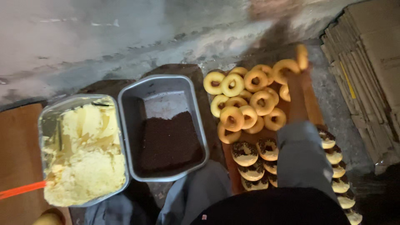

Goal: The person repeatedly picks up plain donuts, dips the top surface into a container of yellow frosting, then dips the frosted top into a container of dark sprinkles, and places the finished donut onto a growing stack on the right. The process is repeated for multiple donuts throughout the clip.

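My right hand [298, 71] reaches out past a grey sleeve [301, 154] to the far end of a wooden board [313, 109]. It is dark and blurred, and it seems to pinch a plain ring doughnut [302, 56] held up on edge. Another plain doughnut [285, 66] lies right beside it. A heap of plain doughnuts [246, 100] covers the board's far half. Doughnuts topped with dark crumbs [250, 160] lie on its near half. I cannot see my left hand.
A metal tray of dark crumbs [166, 141] sits left of the board, and a tray of yellow cream [83, 154] with an orange handle [21, 189] stuck in it sits further left. Flat cardboard [366, 66] is stacked on the right. A grey wall runs behind.
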